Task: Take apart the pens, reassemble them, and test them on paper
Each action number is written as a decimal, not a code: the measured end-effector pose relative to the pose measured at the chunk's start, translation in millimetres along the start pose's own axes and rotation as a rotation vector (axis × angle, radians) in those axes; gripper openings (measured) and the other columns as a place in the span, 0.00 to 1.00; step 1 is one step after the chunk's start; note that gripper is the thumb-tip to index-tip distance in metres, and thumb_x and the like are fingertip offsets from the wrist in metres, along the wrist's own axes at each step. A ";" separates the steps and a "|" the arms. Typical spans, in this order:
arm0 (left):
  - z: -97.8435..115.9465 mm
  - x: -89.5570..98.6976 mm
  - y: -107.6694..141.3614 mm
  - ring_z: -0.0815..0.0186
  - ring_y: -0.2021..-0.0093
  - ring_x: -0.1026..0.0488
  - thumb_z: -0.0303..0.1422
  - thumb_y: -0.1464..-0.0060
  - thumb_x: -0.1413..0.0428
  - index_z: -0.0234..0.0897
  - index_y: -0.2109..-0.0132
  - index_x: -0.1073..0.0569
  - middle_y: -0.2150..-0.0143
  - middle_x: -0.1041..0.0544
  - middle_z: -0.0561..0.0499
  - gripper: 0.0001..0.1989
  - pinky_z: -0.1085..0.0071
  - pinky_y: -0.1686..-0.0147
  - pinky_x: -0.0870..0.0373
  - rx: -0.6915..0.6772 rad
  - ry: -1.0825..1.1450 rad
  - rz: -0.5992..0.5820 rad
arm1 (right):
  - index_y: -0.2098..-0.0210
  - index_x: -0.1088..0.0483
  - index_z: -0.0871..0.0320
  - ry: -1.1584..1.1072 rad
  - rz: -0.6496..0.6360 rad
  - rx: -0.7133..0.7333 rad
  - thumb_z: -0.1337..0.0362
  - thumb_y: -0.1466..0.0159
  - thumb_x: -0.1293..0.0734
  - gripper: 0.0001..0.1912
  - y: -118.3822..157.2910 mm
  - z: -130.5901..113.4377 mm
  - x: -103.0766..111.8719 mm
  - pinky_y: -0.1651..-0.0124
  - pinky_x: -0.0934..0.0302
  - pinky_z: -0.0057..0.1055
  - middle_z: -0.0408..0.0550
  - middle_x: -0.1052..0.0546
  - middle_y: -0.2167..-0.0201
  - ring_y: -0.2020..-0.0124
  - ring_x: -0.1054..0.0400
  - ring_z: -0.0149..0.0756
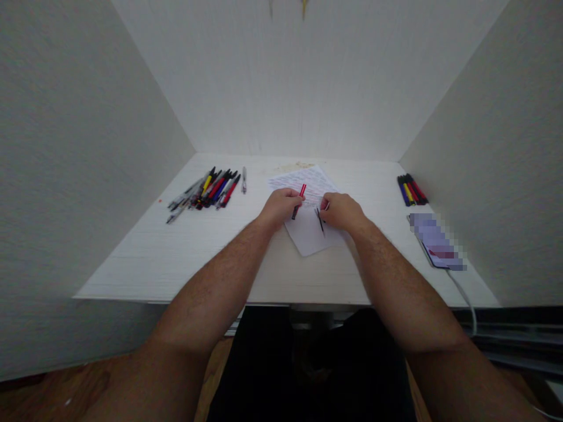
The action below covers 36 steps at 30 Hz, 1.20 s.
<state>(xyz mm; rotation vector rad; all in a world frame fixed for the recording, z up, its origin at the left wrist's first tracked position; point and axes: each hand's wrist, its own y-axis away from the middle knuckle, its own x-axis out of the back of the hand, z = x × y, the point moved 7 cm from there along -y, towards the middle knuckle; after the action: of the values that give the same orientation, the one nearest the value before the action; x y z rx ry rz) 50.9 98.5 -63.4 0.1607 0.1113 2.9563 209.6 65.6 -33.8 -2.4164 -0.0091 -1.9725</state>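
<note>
Over the paper, my left hand (pixel 284 206) is closed on a red pen barrel (pixel 302 191) with a dark lower end, tilted so that its red end points away from me. To its right, the fingers of my right hand (pixel 341 210) are pinched together around something small and thin, mostly hidden by the fingertips. Close by those fingertips is a slim dark pen part (pixel 320 223), like a refill; whether it is held or lies on the paper I cannot tell. Beneath both hands lies a sheet of paper (pixel 305 241), its far part covered in pen scribbles.
A heap of loose pens (pixel 215 187) in several colours lies on the left of the white table (pixel 176 258). Beside it is a single clear pen (pixel 244 180). At the right are a row of capped pens (pixel 412 190) and a phone (pixel 435 241) with a cable (pixel 461 293). Walls enclose three sides.
</note>
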 end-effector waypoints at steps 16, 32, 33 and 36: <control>2.2 -0.1 1.5 0.72 0.80 0.37 0.31 0.58 0.39 0.35 0.75 0.30 0.80 0.31 0.54 0.07 0.73 0.79 0.44 0.021 0.005 0.008 | 0.64 0.27 0.55 0.001 0.049 -0.030 0.63 0.43 0.34 0.08 7.6 -7.9 5.2 0.66 0.41 0.32 0.52 0.21 0.64 0.63 0.28 0.41; -0.5 0.0 -2.2 0.72 0.80 0.37 0.31 0.57 0.39 0.35 0.74 0.29 0.80 0.31 0.54 0.06 0.73 0.78 0.43 0.028 -0.041 0.010 | 0.66 0.26 0.54 -0.009 -0.056 0.050 0.63 0.45 0.33 0.07 4.4 -4.8 -0.8 0.67 0.43 0.30 0.47 0.21 0.65 0.66 0.30 0.37; -0.9 0.1 -2.6 0.72 0.80 0.37 0.31 0.57 0.39 0.35 0.74 0.29 0.80 0.31 0.55 0.06 0.73 0.78 0.44 0.026 -0.045 0.009 | 0.66 0.26 0.54 -0.001 -0.077 0.049 0.63 0.46 0.32 0.07 4.0 -3.5 -2.6 0.67 0.43 0.30 0.47 0.21 0.65 0.66 0.30 0.37; -2.4 0.1 -3.7 0.73 0.80 0.38 0.32 0.57 0.39 0.35 0.75 0.29 0.80 0.32 0.55 0.07 0.73 0.79 0.45 0.029 -0.053 0.003 | 0.66 0.26 0.54 0.028 -0.105 0.042 0.63 0.47 0.32 0.08 3.1 -0.6 -5.8 0.68 0.43 0.30 0.48 0.21 0.66 0.66 0.30 0.38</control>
<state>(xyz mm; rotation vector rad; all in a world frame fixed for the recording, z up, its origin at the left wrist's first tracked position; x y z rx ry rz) 51.2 101.9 -66.1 0.2434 0.1465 2.9521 207.9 62.6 -39.4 -2.4090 -0.1786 -2.0269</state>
